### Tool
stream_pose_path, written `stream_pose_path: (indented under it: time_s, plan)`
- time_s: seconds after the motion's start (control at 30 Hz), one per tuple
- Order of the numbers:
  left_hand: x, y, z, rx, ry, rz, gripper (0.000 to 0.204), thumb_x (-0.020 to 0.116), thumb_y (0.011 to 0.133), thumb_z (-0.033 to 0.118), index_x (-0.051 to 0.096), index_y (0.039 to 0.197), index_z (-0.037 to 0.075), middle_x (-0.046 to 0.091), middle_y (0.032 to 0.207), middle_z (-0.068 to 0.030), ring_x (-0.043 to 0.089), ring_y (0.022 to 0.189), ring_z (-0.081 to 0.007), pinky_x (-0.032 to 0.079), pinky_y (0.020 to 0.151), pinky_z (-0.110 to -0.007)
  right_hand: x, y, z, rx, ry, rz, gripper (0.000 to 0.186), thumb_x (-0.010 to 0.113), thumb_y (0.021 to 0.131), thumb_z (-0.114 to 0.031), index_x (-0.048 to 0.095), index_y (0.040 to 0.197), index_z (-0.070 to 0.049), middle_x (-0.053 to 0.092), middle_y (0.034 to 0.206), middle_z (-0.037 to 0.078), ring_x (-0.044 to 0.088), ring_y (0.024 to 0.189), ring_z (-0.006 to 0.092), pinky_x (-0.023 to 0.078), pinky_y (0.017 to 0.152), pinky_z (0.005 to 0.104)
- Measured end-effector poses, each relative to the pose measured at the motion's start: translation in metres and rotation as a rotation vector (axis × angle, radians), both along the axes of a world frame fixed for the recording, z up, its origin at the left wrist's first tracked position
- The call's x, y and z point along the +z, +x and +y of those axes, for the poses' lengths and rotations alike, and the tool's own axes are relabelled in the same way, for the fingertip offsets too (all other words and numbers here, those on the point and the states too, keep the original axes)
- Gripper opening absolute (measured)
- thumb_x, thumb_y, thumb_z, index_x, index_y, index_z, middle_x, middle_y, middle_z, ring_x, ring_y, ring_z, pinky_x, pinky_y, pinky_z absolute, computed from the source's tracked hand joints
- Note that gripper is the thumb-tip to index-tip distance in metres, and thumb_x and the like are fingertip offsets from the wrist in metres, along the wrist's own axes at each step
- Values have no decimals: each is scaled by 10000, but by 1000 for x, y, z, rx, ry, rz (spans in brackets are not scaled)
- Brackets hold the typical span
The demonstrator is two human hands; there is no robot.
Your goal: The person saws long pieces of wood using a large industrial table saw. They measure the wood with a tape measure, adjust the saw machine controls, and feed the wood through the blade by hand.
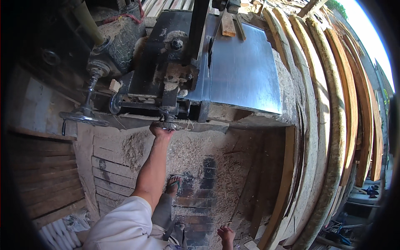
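Observation:
My left arm reaches forward, and my left hand (160,130) is closed around the rim of a small metal handwheel (166,124) on the front of a woodworking machine. Above the wheel is the machine's rusty bracket (170,93), next to a dark upright fence (198,35). A smooth, shiny steel table (243,68) extends to the right of it. My right hand (226,234) hangs low near the bottom edge, away from the machine. Its fingers are slightly curled and apart, with nothing visible in them.
A larger handwheel (84,117) sticks out at the left. Long boards (335,100) lean along the right side. A short wood block (228,26) rests on the far table edge. Sawdust and shavings (187,146) cover the plank floor around my sandalled foot (174,183).

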State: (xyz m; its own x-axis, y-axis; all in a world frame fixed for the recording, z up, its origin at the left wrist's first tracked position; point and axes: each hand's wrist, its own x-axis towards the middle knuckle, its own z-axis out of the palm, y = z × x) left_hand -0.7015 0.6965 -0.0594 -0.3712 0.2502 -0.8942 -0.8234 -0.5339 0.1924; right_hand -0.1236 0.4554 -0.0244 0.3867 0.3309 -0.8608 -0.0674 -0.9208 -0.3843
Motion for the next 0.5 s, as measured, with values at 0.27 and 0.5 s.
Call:
stream_pose_path:
  time_s: [0.27, 0.5]
  plan:
    - [41, 35, -7, -625, -1098, 1861, 204, 735, 757, 207, 597, 808, 66, 510, 963, -123, 503, 942, -285, 433, 736, -444, 150, -224, 286, 738, 1219, -512, 363, 658, 887, -148, 589, 1214, -8, 598, 1200, 163, 562, 1128, 293, 435, 980, 384]
    - [30, 2, 3, -648, -723, 1126, 173, 662, 704, 182, 575, 702, 33, 519, 657, -35, 557, 719, -211, 471, 609, -408, 123, -346, 325, 1262, 833, -979, 998, 730, 734, -496, 210, 1500, -123, 340, 1410, 270, 409, 1238, 464, 361, 1008, 536]
